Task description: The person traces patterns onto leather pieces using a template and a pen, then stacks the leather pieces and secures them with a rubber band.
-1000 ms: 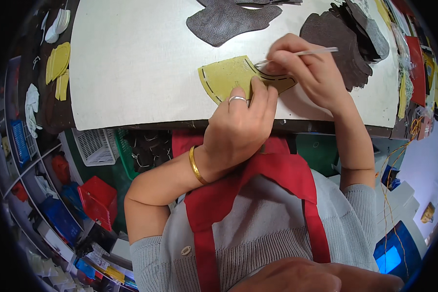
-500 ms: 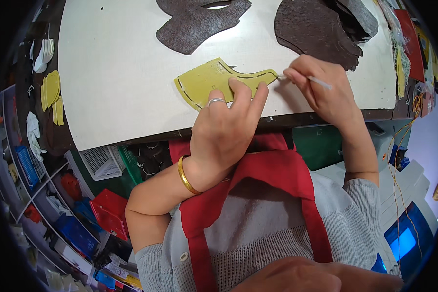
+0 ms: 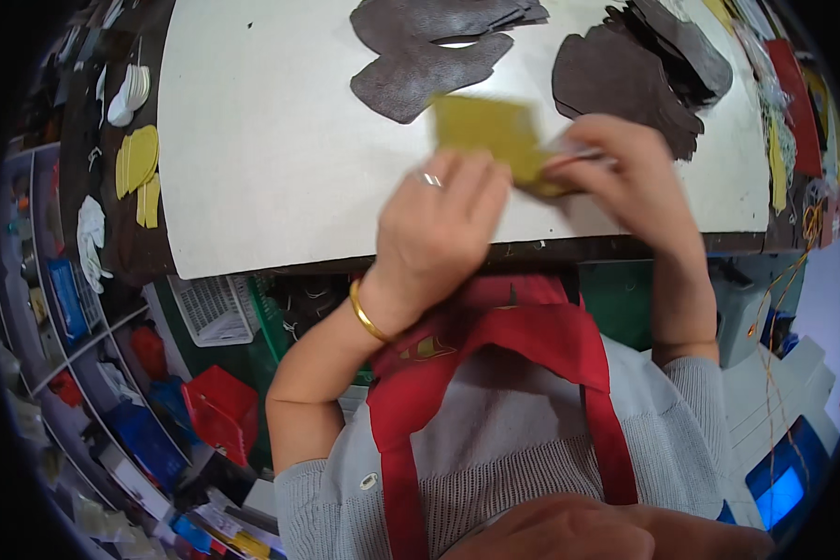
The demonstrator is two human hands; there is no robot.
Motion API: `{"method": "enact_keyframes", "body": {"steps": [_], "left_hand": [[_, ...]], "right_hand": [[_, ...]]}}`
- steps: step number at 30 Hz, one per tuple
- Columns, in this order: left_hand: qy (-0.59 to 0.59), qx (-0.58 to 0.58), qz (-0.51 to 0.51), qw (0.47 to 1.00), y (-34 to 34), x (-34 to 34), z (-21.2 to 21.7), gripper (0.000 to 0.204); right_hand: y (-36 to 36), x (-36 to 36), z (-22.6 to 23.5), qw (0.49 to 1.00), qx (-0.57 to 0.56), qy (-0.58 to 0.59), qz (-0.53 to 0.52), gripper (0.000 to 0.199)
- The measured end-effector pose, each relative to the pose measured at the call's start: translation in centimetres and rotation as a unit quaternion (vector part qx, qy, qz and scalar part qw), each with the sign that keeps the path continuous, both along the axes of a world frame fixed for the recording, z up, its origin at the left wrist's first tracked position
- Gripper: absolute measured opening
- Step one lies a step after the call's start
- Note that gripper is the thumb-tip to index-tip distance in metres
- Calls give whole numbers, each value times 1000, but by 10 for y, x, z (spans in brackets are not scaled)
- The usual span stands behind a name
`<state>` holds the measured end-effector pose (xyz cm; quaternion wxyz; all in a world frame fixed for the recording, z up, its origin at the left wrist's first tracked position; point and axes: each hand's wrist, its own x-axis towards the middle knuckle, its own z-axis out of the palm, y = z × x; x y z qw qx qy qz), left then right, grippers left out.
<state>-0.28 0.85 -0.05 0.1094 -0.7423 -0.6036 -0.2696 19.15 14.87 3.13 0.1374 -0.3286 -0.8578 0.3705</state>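
A yellow pattern template (image 3: 490,126), smeared by motion, is tilted over the white work board (image 3: 271,177). My left hand (image 3: 448,205), with a ring and a gold bangle, has its fingers closed on the template's near edge. At the template's right end, the fingers of my right hand (image 3: 616,177) are pinched together around a thin pen (image 3: 583,157), which is blurred. These fingers also seem to touch the template. Just beyond it lie dark brown leather pieces (image 3: 420,79), and a stack of similar leather pieces (image 3: 616,84) lies to the right.
Yellow templates (image 3: 138,161) and a white glove (image 3: 91,238) lie left of the board. Below the table's front edge are a white basket (image 3: 215,313) and a red bin (image 3: 222,411). Loose threads and a red object (image 3: 793,107) are at the far right.
The yellow template lay flat under my left fingers; now it is turned and tilted up. My right hand came closer to my left. The whole view shifted slightly.
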Motion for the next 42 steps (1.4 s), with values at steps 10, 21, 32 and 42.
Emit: {"method": "enact_keyframes", "body": {"steps": [10,21,32,42], "left_hand": [[-28,-97,-14,995,-31,-25,-1,31],[-109,-53,32,992,-47,-12,-13,26],[100,-174,61,978,-30,0,12,48],[109,-188,19,976,-25,9,14,48]], "right_hand": [[11,32,10,978,-86,107,-155,20],[-19,-22,-20,999,1,-46,27,16],[3,3,-16,999,-43,-12,-16,21],[3,8,-12,969,244,20,-21,15]]}}
